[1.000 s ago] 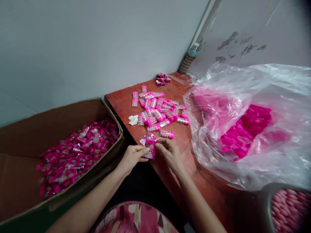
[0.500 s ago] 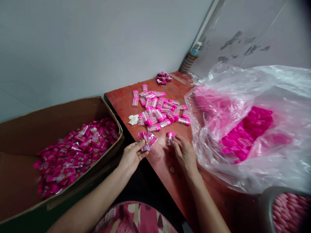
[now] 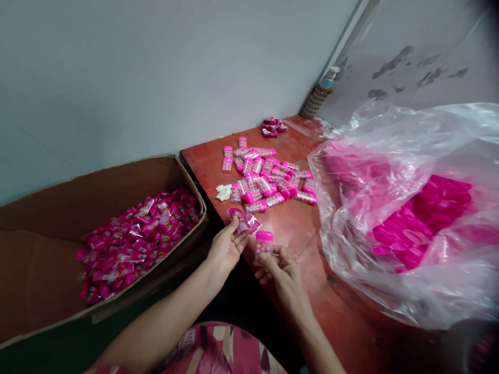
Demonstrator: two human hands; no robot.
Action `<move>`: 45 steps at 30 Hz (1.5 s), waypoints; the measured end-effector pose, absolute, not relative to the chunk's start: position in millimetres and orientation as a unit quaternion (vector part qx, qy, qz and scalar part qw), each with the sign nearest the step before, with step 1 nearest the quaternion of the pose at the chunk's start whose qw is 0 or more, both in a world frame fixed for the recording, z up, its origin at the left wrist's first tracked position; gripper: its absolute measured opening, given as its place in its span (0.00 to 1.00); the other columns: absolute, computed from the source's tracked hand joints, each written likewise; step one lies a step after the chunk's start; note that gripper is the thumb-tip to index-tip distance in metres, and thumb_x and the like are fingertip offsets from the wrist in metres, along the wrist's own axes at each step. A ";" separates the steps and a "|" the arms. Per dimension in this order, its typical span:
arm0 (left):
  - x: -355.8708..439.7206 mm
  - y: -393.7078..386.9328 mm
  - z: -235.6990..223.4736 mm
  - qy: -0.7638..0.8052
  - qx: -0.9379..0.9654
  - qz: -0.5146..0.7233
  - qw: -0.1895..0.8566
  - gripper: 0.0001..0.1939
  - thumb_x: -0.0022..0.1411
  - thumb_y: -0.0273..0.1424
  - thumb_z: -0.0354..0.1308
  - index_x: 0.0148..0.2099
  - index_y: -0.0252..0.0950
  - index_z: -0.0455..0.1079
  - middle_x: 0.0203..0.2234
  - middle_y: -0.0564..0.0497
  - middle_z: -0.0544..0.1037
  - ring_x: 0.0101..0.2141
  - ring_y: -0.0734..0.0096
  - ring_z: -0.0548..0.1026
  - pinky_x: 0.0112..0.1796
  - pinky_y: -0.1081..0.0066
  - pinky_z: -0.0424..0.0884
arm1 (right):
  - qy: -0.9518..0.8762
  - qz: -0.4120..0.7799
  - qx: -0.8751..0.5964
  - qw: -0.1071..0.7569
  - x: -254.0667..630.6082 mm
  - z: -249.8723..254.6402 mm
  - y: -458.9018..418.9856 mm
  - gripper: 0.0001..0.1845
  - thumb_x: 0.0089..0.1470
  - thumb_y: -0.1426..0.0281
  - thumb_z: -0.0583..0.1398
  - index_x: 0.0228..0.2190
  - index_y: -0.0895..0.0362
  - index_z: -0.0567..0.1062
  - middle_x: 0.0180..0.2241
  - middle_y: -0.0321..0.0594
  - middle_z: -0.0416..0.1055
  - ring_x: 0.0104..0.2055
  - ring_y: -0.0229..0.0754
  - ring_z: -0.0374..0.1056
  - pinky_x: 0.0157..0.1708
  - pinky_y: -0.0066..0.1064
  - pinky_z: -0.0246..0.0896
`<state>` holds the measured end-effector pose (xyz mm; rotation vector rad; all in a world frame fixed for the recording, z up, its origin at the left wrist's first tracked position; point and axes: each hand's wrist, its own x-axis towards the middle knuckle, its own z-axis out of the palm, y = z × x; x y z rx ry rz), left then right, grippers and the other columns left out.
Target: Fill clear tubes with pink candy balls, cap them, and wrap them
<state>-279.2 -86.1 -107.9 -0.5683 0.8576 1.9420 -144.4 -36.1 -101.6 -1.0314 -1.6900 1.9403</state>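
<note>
We pinch printed wrapper (image 3: 245, 223) in left hand (image 3: 226, 246) near edge of red table (image 3: 302, 241); right hand (image 3: 284, 270) clamps jar (image 3: 262, 251), cap (image 3: 264, 236) up, just beside it. Risk, we judge: loose left pinch could drop wrapper past edge; smooth jar could slip if hold slackens.

Packing workshop, carton (image 3: 35, 280) of packets (image 3: 140, 246), bulk bag (image 3: 424, 306), heaped bottles (image 3: 265, 186)
</note>
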 end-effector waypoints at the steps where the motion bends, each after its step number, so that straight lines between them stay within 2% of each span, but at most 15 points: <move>1: -277.9 -85.0 -108.5 0.346 -0.223 0.788 0.458 0.08 0.49 0.27 0.64 0.33 0.31 0.69 0.24 0.49 0.76 0.25 0.70 0.76 0.27 0.73 0.74 | -0.590 0.697 -0.362 0.185 -145.0 -102.6 -44.1 0.15 0.49 0.59 0.59 0.33 0.57 0.67 0.24 0.37 0.72 0.20 0.35 0.67 0.19 0.25 0.60; 7: -264.0 -80.6 -102.7 0.358 -0.183 0.783 0.474 0.11 0.48 0.31 0.64 0.30 0.30 0.67 0.20 0.51 0.73 0.20 0.74 0.72 0.21 0.75 0.70 | -0.577 0.692 -0.377 0.212 -153.4 -106.3 -54.4 0.14 0.50 0.59 0.59 0.33 0.57 0.67 0.25 0.36 0.72 0.21 0.35 0.67 0.20 0.25 0.63; 14: -257.3 -84.3 -94.5 0.379 -0.054 0.778 0.498 0.17 0.43 0.37 0.67 0.26 0.31 0.64 0.14 0.56 0.67 0.15 0.79 0.65 0.15 0.78 0.59 | -0.542 0.739 -0.344 0.204 -153.6 -108.3 -51.7 0.13 0.50 0.61 0.59 0.32 0.58 0.67 0.22 0.35 0.71 0.18 0.33 0.66 0.19 0.24 0.61; 18: -263.0 -88.7 -94.8 0.387 0.011 0.766 0.513 0.16 0.45 0.38 0.65 0.28 0.30 0.66 0.17 0.54 0.70 0.17 0.78 0.67 0.18 0.77 0.62 | -0.555 0.726 -0.341 0.221 -152.7 -110.0 -49.7 0.12 0.50 0.62 0.60 0.31 0.58 0.67 0.24 0.35 0.72 0.19 0.32 0.65 0.18 0.22 0.59; 22: -266.2 -91.0 -96.9 0.406 0.033 0.743 0.531 0.14 0.46 0.33 0.65 0.30 0.28 0.69 0.19 0.52 0.71 0.19 0.78 0.69 0.22 0.77 0.65 | -0.590 0.689 -0.347 0.238 -150.7 -112.7 -49.0 0.11 0.50 0.62 0.60 0.32 0.57 0.67 0.24 0.34 0.71 0.20 0.32 0.65 0.19 0.22 0.60; 27: -267.3 -90.7 -99.4 0.419 0.041 0.721 0.550 0.12 0.46 0.32 0.65 0.27 0.27 0.70 0.19 0.50 0.72 0.20 0.77 0.70 0.23 0.75 0.66 | -0.608 0.667 -0.352 0.249 -148.0 -114.3 -48.5 0.11 0.50 0.63 0.60 0.32 0.56 0.67 0.23 0.33 0.71 0.21 0.32 0.65 0.19 0.22 0.60; 33: -270.5 -92.6 -99.0 0.480 0.135 0.680 0.538 0.12 0.46 0.34 0.64 0.24 0.27 0.72 0.16 0.51 0.71 0.16 0.78 0.67 0.20 0.75 0.63 | -0.502 0.768 -0.323 0.233 -150.6 -114.5 -44.7 0.12 0.48 0.63 0.61 0.29 0.57 0.66 0.21 0.35 0.71 0.16 0.31 0.62 0.13 0.20 0.55; 39: -263.5 -95.9 -98.9 0.479 0.121 0.682 0.539 0.11 0.47 0.33 0.64 0.25 0.27 0.72 0.18 0.50 0.73 0.19 0.76 0.69 0.23 0.74 0.65 | -0.542 0.721 -0.351 0.252 -149.8 -113.6 -45.1 0.11 0.48 0.64 0.62 0.30 0.57 0.67 0.20 0.33 0.71 0.17 0.30 0.62 0.14 0.19 0.55; 45: -255.1 -104.5 -96.8 0.417 0.112 0.679 0.594 0.13 0.49 0.34 0.63 0.23 0.27 0.70 0.16 0.52 0.69 0.17 0.75 0.68 0.23 0.70 0.66 | -0.458 0.782 -0.308 0.289 -154.0 -113.2 -40.8 0.15 0.45 0.68 0.64 0.32 0.55 0.63 0.19 0.30 0.70 0.15 0.32 0.64 0.13 0.20 0.57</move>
